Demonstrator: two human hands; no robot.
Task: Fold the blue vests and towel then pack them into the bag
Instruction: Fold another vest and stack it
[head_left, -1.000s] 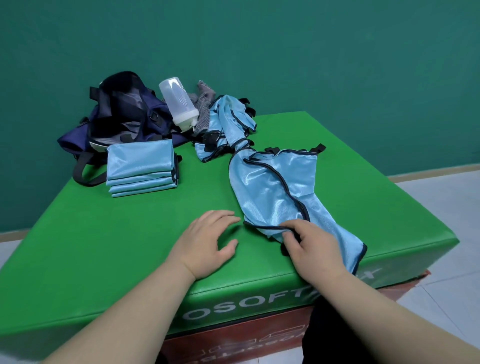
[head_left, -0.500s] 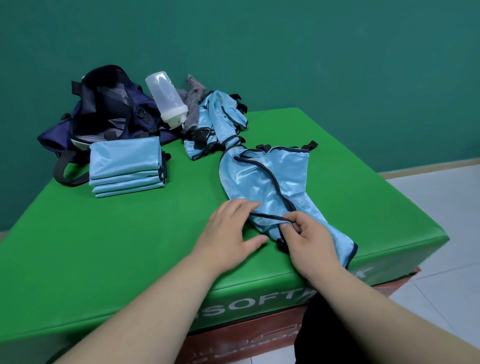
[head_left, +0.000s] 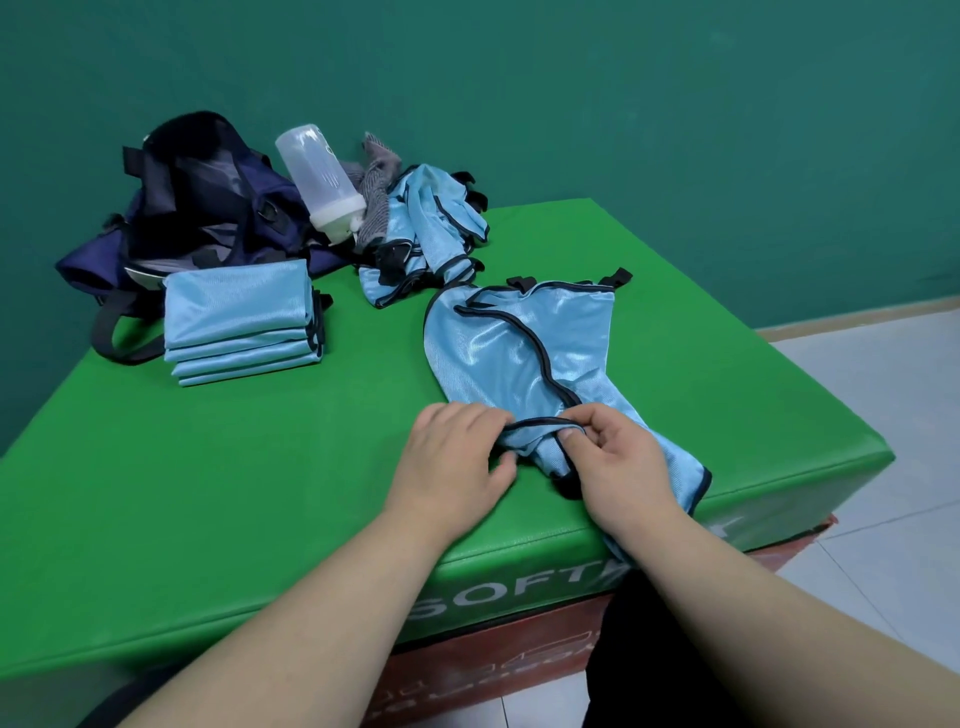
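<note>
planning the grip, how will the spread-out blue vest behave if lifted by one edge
Probably floppy: the vest bunches in soft folds where the left hand and right hand pinch its trim. Its sheen suggests slippery fabric. Likely light, looking thin.

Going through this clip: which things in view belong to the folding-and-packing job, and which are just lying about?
Part of the job:
unfolded vest, pinched by left hand and right hand; folded vest stack; crumpled vests; grey towel; dark blue bag.

Lying about:
clear bottle, tilted beside the bag; green mat, only the work surface.
</note>
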